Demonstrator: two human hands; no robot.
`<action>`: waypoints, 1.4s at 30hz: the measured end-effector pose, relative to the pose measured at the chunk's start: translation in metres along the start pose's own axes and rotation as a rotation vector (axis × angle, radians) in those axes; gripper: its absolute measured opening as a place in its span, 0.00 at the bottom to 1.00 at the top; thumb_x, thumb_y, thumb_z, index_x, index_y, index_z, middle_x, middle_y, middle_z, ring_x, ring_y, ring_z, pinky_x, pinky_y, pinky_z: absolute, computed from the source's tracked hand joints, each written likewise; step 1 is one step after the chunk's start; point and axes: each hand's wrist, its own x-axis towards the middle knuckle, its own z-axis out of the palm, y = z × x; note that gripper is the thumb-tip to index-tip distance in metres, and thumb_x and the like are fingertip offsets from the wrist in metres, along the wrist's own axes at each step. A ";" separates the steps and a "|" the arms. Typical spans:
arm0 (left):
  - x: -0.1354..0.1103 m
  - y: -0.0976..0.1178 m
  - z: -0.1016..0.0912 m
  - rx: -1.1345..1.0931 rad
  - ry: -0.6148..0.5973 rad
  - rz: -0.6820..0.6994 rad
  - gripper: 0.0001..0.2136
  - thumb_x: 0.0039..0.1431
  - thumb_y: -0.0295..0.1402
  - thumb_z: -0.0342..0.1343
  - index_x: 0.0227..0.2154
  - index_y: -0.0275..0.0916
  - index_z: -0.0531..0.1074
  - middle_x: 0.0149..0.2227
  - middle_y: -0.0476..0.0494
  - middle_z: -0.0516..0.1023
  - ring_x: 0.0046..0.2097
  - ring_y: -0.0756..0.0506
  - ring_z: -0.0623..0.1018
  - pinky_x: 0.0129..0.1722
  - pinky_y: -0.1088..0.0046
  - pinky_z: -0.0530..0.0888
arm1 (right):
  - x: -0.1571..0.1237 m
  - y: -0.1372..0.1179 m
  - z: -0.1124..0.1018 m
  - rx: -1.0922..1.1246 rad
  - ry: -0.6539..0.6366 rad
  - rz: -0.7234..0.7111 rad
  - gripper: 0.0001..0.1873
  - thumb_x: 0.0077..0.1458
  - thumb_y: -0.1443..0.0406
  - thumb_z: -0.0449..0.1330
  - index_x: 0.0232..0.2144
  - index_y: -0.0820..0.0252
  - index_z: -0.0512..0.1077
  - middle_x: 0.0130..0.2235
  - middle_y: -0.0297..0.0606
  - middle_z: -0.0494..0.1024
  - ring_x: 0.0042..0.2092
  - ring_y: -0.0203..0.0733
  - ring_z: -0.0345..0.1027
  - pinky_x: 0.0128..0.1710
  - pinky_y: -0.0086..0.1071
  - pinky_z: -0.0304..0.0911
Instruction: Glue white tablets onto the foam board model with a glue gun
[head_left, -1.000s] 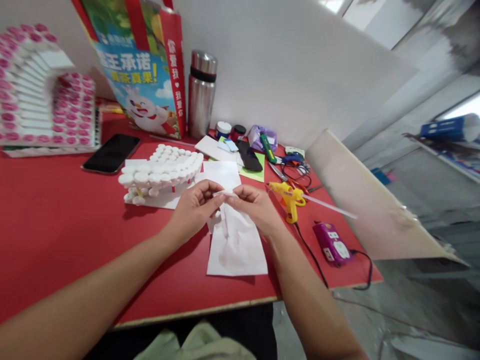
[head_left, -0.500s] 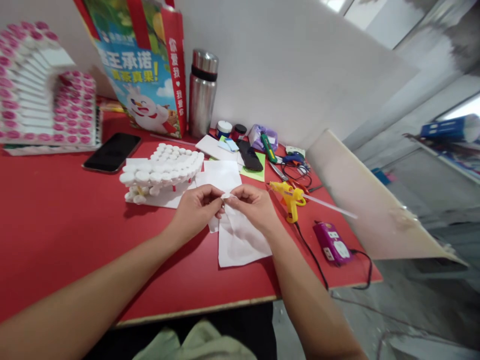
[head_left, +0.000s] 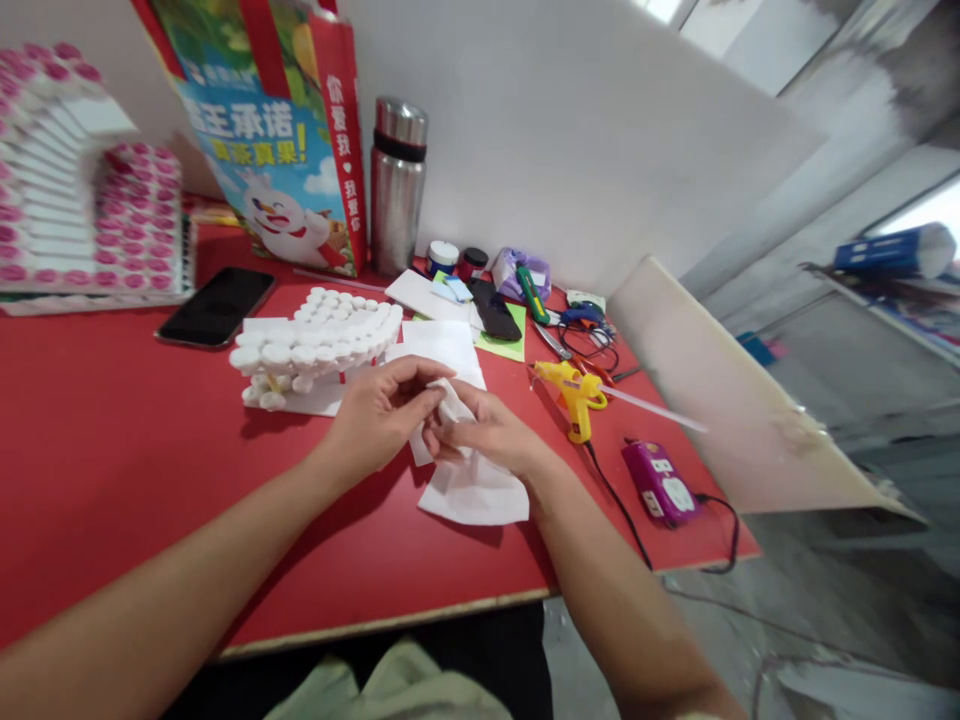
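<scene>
A sheet of thin white tissue paper (head_left: 476, 492) is gathered between my two hands, its lower end spread out over the red table. My left hand (head_left: 386, 410) pinches the bunched upper end between thumb and fingertips. Opposite it, my right hand (head_left: 487, 430) has its fingers wrapped round the crumpled part just below. More white paper (head_left: 442, 345) lies flat behind my hands. Beside my left hand stands a small model covered in round white pieces (head_left: 319, 335), with thin red posts under it.
A yellow hot glue gun (head_left: 577, 395) with a clear stick lies right, near a purple power socket (head_left: 664, 485) and its cords. Behind are a steel flask (head_left: 399, 190), a printed bag (head_left: 277, 150), a phone (head_left: 216, 307), a green cutter (head_left: 532, 295) and a pink-and-white model (head_left: 82, 200).
The tissue paper's top has been drawn up and bunched more between my hands, and its lower edge has shifted left. My right hand now wraps round it instead of pinching at the tip.
</scene>
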 end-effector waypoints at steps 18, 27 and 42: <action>0.005 0.004 -0.009 0.006 -0.053 -0.012 0.04 0.53 0.32 0.61 0.31 0.37 0.76 0.26 0.48 0.77 0.28 0.49 0.75 0.29 0.74 0.71 | -0.021 -0.022 -0.021 -0.091 0.087 -0.113 0.35 0.55 0.46 0.68 0.58 0.57 0.71 0.53 0.47 0.80 0.54 0.48 0.75 0.53 0.39 0.69; 0.005 -0.004 -0.008 0.083 -0.082 -0.029 0.06 0.54 0.35 0.61 0.31 0.37 0.75 0.25 0.49 0.74 0.27 0.50 0.71 0.28 0.74 0.67 | -0.013 -0.013 -0.011 -0.276 0.091 0.027 0.20 0.64 0.50 0.60 0.38 0.62 0.74 0.25 0.27 0.68 0.21 0.28 0.54 0.21 0.26 0.50; 0.008 -0.014 -0.010 -0.005 -0.223 -0.117 0.14 0.57 0.43 0.65 0.38 0.38 0.76 0.27 0.49 0.74 0.27 0.50 0.71 0.25 0.76 0.67 | -0.015 -0.015 -0.016 -0.472 0.118 -0.036 0.23 0.64 0.48 0.57 0.25 0.59 0.66 0.24 0.29 0.62 0.26 0.32 0.53 0.25 0.28 0.50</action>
